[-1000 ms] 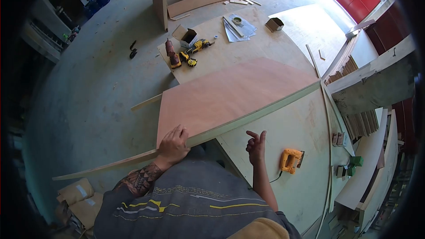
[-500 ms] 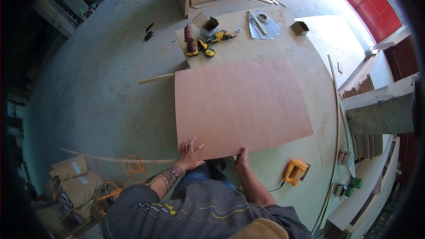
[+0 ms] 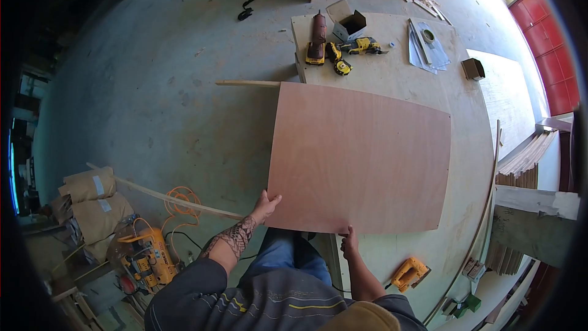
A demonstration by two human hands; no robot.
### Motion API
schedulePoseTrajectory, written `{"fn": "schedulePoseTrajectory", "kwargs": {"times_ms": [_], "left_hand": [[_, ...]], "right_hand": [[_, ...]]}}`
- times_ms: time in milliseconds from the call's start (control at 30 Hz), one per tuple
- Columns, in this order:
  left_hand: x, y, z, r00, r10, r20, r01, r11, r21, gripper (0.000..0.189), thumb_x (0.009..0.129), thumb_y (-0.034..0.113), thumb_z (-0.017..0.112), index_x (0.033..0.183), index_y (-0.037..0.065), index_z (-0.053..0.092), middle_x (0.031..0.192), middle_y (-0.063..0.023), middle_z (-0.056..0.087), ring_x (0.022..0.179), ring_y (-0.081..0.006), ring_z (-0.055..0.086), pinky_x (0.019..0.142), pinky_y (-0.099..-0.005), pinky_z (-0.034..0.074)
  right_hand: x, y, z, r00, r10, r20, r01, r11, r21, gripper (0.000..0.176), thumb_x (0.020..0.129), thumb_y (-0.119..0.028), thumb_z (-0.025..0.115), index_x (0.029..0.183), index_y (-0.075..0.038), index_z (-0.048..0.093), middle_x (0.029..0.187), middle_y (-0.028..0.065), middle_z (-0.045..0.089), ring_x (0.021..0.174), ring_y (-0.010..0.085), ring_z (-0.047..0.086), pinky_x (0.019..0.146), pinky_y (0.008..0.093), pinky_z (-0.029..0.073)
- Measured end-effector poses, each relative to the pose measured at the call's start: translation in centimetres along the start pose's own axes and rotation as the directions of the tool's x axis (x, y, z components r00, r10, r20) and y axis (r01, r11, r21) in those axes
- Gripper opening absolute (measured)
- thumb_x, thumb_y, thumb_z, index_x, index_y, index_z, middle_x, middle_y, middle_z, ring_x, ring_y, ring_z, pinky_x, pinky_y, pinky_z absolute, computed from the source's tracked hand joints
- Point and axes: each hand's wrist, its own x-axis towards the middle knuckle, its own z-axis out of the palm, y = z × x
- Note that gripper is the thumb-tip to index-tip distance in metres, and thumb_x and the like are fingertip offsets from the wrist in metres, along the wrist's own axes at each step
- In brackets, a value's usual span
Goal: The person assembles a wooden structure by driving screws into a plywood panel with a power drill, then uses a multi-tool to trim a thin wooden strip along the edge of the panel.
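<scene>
A reddish-brown plywood panel lies in front of me, partly over the worktable, its left part reaching past the table's side. My left hand is closed on the panel's left edge near the close corner, thumb on top and fingers hidden below. At the near edge, my right hand grips the panel with its thumb up and its other fingers mostly out of sight. To the right of that hand, a yellow jigsaw rests on the table.
Beyond the panel are a drill, a yellow multi-tool, an open carton and papers under a tape roll. A wooden strip juts out left. An orange hose and paper-wrapped bundles lie on the floor.
My left hand has gone from lying spread on the panel's corner to gripping its left edge. The panel has turned slightly clockwise. The camera view has swung left.
</scene>
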Motion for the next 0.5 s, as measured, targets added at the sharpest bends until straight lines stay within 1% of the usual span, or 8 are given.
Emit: {"fn": "schedulePoseTrajectory", "kwargs": {"times_ms": [67,200,300,367,400,433,467,500], "left_hand": [[1.3,0.4,0.7,0.998,0.067,-0.020,-0.067,0.998,0.010,0.055,0.099,0.027,0.075,0.136,-0.002,0.047,0.133,-0.0190,0.064,0.120,-0.0269,0.065,0.102,-0.0408,0.054],[2.8,2.2,2.2,0.997,0.070,0.026,-0.068,0.995,-0.080,0.057,0.097,0.028,0.077,0.136,-0.002,0.049,0.131,-0.0186,0.065,0.118,-0.0276,0.067,0.101,-0.0413,0.054],[3.6,3.3,2.3,0.994,0.034,0.100,-0.031,0.999,-0.029,0.069,0.096,0.035,0.078,0.144,-0.003,0.046,0.133,-0.0195,0.065,0.119,-0.0301,0.067,0.102,-0.0419,0.054],[4.2,4.1,1.2,0.982,-0.006,0.191,-0.037,0.975,0.220,0.086,0.096,0.045,0.075,0.155,-0.004,0.036,0.144,-0.0262,0.058,0.131,-0.0377,0.060,0.110,-0.0458,0.049],[4.8,4.7,1.3,0.983,-0.003,0.184,-0.038,0.975,0.220,0.086,0.096,0.045,0.075,0.155,-0.004,0.036,0.144,-0.0262,0.058,0.131,-0.0377,0.060,0.110,-0.0458,0.049],[5.9,5.4,1.6,0.996,0.087,-0.033,-0.068,0.920,0.387,0.091,0.096,0.049,0.073,0.158,-0.004,0.032,0.150,-0.0295,0.052,0.137,-0.0413,0.054,0.114,-0.0473,0.045],[7.0,6.5,1.8,0.951,0.206,-0.229,-0.050,0.836,0.546,0.096,0.096,0.052,0.071,0.161,-0.003,0.028,0.155,-0.0328,0.046,0.143,-0.0449,0.048,0.118,-0.0487,0.041],[8.8,8.7,1.9,0.925,0.287,-0.250,-0.135,0.862,0.489,0.096,0.096,0.053,0.071,0.161,-0.003,0.028,0.157,-0.0342,0.042,0.145,-0.0471,0.043,0.120,-0.0499,0.038]], "right_hand": [[0.3,-1.1,-0.9,0.998,0.001,0.064,-0.008,0.995,0.102,0.067,0.099,-0.066,0.053,0.114,-0.002,0.068,0.054,-0.0064,0.026,0.044,0.0105,0.029,0.042,0.0290,0.024],[0.5,-3.1,-0.1,1.000,0.023,0.000,-0.023,0.971,0.236,0.058,0.099,-0.059,0.054,0.110,-0.004,0.068,0.055,-0.0066,0.027,0.043,0.0108,0.027,0.042,0.0291,0.025],[0.9,-4.1,-0.1,0.994,0.019,-0.110,0.000,0.984,0.176,0.047,0.098,-0.052,0.055,0.105,-0.007,0.067,0.056,-0.0068,0.030,0.043,0.0104,0.027,0.042,0.0287,0.024],[1.2,-5.3,-0.2,0.995,-0.006,-0.096,0.010,0.999,0.040,0.035,0.096,-0.039,0.060,0.101,-0.005,0.066,0.059,-0.0011,0.043,0.048,0.0164,0.042,0.046,0.0364,0.036],[1.2,-6.2,0.0,0.996,-0.008,-0.089,0.012,0.999,0.038,0.035,0.096,-0.039,0.060,0.101,-0.005,0.066,0.059,-0.0011,0.043,0.048,0.0164,0.042,0.046,0.0364,0.036],[1.4,-7.3,0.1,0.886,-0.397,-0.239,0.359,0.914,-0.189,0.032,0.095,-0.034,0.062,0.102,-0.003,0.065,0.066,0.0060,0.052,0.056,0.0228,0.051,0.054,0.0414,0.042],[0.7,-8.8,0.5,0.621,-0.732,-0.280,0.596,0.673,-0.438,0.031,0.094,-0.029,0.064,0.104,-0.001,0.063,0.072,0.0131,0.060,0.064,0.0292,0.060,0.062,0.0463,0.049],[-0.7,-11.4,0.3,0.550,-0.780,-0.299,0.621,0.621,-0.478,0.029,0.095,-0.027,0.064,0.103,0.001,0.063,0.077,0.0163,0.062,0.072,0.0331,0.062,0.070,0.0471,0.050]]}}
